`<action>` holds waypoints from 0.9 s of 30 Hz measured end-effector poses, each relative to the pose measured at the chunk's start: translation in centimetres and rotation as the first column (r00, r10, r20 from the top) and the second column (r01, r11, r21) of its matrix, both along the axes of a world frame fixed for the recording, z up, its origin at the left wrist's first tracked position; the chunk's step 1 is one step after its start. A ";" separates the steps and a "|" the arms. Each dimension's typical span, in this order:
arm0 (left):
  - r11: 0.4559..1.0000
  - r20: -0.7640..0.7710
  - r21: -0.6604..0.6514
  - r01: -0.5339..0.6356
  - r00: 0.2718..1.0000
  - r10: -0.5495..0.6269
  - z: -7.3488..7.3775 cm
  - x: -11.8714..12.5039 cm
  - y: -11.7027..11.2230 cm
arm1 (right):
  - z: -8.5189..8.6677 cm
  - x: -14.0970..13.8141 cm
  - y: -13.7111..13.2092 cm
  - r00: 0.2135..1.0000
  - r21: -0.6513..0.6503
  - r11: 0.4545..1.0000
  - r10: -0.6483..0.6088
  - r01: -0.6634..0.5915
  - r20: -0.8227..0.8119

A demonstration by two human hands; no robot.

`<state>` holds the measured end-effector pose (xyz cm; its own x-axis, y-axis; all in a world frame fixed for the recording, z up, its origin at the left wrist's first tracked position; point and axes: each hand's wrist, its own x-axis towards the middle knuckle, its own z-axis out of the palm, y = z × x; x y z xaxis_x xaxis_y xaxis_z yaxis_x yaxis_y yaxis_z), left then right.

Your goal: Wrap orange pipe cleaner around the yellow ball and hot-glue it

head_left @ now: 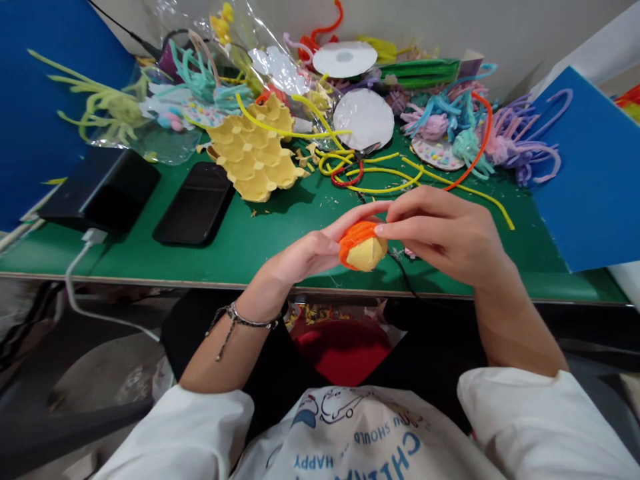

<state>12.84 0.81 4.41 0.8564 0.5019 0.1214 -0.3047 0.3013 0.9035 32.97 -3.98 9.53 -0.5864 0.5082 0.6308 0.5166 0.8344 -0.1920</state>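
Note:
Both hands meet over the near edge of the green table point(260, 240). My left hand point(310, 250) cradles a small yellow egg-carton cup point(367, 253) wrapped at its top with orange pipe cleaner point(356, 235). My right hand point(440, 230) comes in from the right, its fingers closed in a pinch on the orange pipe cleaner at the cup's top. A bracelet hangs on my left wrist.
A yellow egg carton piece point(255, 150) lies behind, with loose yellow pipe cleaners point(380, 177), scissors, white discs point(363, 118) and pastel pipe-cleaner crafts point(465, 130). Two black phones point(195, 203) and a power bank point(100, 190) lie left. Blue boards stand on both sides. A red bowl point(345, 350) sits in my lap.

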 end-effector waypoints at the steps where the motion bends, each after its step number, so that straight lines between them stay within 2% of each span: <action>1: 1.000 -0.002 -0.004 0.009 1.000 -0.009 0.1 0.0 0.0 | 0.0 0.0 0.0 1.000 -0.002 1.000 -0.001 0.001 0.008; 6: 1.000 0.013 -0.024 0.006 1.000 -0.005 -0.2 -0.1 0.2 | -0.3 0.0 0.3 0.999 -0.066 0.996 -0.054 0.054 0.010; 10: 0.999 0.030 -0.035 -0.039 0.999 0.040 -1.2 0.5 0.4 | -0.9 -0.3 0.6 0.998 -0.247 0.967 -0.064 0.064 0.011; 14: 0.998 -0.015 0.046 -0.048 0.999 0.049 -1.3 0.6 0.5 | -1.6 -0.5 1.0 0.999 -0.304 0.951 -0.046 0.048 0.014; 17: 0.969 -0.208 0.243 -0.038 0.974 0.091 -0.3 -2.2 0.7 | -1.5 -0.2 1.2 0.998 -0.326 0.944 -0.063 0.057 -0.007; 18: 0.942 -0.308 0.332 -0.038 0.940 0.146 0.1 -3.9 0.9 | -1.3 0.0 1.2 0.997 -0.333 0.940 -0.080 0.071 -0.012; 20: 0.869 -0.317 0.456 -0.191 0.878 0.359 0.8 -8.4 1.6 | -1.0 0.3 1.3 0.992 -0.345 0.933 -0.122 0.105 -0.028; 21: 0.816 -0.322 0.510 -0.272 0.819 0.475 1.0 -10.9 2.0 | -0.9 0.5 1.3 0.989 -0.353 0.928 -0.140 0.117 -0.039; 22: 0.733 -0.328 0.586 -0.346 0.725 0.605 1.1 -13.5 2.5 | -0.9 0.6 1.4 0.986 -0.361 0.924 -0.156 0.127 -0.052; 24: 0.555 -0.369 0.719 -0.419 0.447 0.815 0.8 -18.2 3.8 | -1.0 0.6 1.5 0.981 -0.381 0.914 -0.180 0.137 -0.078; 25: 0.495 -0.390 0.750 -0.439 0.311 0.867 0.4 -20.2 4.5 | -1.1 0.6 1.6 0.979 -0.389 0.911 -0.183 0.135 -0.089; 27: 0.468 -0.456 0.755 -0.460 0.145 0.878 -0.7 -23.0 5.8 | -1.5 0.4 1.8 0.980 -0.396 0.910 -0.176 0.125 -0.096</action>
